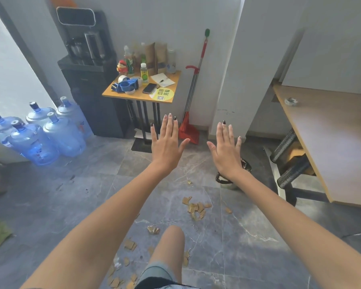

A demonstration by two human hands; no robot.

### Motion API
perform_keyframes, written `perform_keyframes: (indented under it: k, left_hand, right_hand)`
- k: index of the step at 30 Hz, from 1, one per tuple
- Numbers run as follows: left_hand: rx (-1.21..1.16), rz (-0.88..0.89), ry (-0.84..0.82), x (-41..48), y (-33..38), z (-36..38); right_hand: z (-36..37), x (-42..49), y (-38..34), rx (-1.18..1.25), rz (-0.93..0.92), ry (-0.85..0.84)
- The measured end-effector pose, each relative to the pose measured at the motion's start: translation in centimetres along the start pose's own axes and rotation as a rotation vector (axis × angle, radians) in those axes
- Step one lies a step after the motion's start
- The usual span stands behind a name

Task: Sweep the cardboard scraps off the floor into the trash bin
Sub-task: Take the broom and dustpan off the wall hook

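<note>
Brown cardboard scraps lie scattered on the grey tiled floor, with more scraps nearer my leg. My left hand and my right hand are stretched out in front of me, palms down, fingers spread, holding nothing. A red broom with its dustpan leans against the far wall, beyond my left hand. A small round bin with a dark liner sits on the floor, mostly hidden under my right wrist.
A small orange table with bottles and a phone stands by the wall. A black water dispenser and several blue water jugs fill the left. A long table and stools are on the right.
</note>
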State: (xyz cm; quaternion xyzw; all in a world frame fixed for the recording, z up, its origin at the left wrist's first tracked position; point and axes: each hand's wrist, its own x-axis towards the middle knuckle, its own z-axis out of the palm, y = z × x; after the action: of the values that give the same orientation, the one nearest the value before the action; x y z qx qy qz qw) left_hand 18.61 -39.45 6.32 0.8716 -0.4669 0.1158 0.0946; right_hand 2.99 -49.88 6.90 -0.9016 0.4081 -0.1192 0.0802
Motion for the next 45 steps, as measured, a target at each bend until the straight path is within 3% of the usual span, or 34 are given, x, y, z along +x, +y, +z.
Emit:
perform_keyframes:
  k: [15,30,45]
  left_hand:
    - [-0.084,0.036,0.006,13.3,-1.4,6.8]
    - [-0.061,0.131,-0.052,38.1,-9.5,13.5]
    - [-0.081,0.203,-0.012,48.8,-10.5,16.3]
  right_hand:
    - [5.2,14.1,-0.2,-0.042,0.009,-0.023]
    - [9.7,39.3,-4.5,-0.070,0.166,-0.012]
    - [10.8,48.4,-3.1,-0.074,0.225,-0.002]
